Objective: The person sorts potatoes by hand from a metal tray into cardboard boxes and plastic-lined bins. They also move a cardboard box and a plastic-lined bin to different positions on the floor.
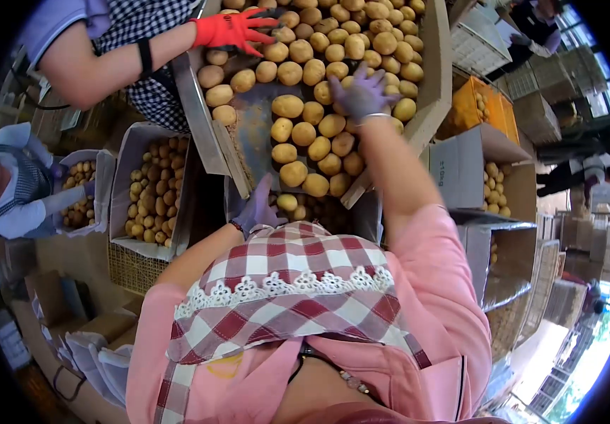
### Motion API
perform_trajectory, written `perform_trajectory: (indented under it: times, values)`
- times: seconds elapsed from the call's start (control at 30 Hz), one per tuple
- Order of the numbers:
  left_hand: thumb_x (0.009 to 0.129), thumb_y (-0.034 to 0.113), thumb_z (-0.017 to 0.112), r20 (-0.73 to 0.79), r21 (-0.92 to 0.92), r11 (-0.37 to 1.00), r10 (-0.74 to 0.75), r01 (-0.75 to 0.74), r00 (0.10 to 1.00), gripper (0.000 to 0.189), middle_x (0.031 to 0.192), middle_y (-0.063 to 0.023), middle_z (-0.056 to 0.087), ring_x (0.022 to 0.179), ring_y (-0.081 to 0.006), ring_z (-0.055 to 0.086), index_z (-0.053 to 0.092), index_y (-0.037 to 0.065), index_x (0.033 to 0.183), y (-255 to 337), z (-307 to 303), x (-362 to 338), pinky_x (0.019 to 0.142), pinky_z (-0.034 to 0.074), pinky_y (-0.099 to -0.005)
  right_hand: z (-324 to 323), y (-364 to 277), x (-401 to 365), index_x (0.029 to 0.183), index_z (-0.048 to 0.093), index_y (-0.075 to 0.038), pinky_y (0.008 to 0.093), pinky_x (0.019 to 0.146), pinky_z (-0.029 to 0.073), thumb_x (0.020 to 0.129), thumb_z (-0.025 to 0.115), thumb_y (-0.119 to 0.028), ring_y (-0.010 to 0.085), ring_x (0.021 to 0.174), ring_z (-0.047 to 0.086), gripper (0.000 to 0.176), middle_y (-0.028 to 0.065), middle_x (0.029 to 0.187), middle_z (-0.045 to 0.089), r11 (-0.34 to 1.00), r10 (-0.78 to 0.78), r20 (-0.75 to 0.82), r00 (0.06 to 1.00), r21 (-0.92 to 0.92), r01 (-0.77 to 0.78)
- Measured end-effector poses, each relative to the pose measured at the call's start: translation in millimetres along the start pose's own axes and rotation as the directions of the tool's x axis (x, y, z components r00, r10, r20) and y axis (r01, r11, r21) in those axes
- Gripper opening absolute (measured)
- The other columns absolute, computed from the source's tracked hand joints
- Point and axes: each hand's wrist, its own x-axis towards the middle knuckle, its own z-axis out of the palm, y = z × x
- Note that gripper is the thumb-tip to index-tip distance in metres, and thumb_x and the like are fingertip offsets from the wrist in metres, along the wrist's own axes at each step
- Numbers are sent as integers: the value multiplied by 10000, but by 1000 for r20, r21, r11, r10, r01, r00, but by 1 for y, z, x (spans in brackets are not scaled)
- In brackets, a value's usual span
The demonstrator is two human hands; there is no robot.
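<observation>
My right hand [365,93], in a purple glove, lies with fingers spread on top of the potatoes [313,72] in a sloping sorting trough [254,116]. Nothing is gripped in it. At the trough's lower end, my left hand [257,206], also gloved in purple, is beside the left edge with fingers stretched out and nothing visible in them. Just below that end, more potatoes [287,203] sit in a container partly hidden by my apron. Several potatoes rest close together at the trough's mouth, and its bare metal floor shows on the left.
A co-worker's red-gloved hand [238,32] reaches over the trough from the left. A lined box of potatoes [155,191] stands left, with another person [22,180] beyond it. On the right are an orange crate [464,106] and a cardboard box [457,169] with potatoes.
</observation>
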Motion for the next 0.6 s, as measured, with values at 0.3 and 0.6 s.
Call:
perform_trajectory:
  times: [0.3,0.6]
  values:
    - [745,814,380,370,-96,995,69,-36,926,968,1360,-194,378,1181,-399,463,307,86,1378,-10,-26,12,1015,376,-537,27,-24,-155,1406,324,-143,660,1023,184,813,561,-502,340,1337,292,733,133,1449,317,415,-900,228,371,193,889]
    - [829,589,543,242,258,899,294,-353,925,882,1367,-167,400,1259,-338,413,141,83,1430,-16,-49,26,1079,289,-419,7,-1,-153,1406,317,-208,620,1068,168,804,582,-468,373,1356,258,707,140,1477,271,497,-856,254,451,164,852]
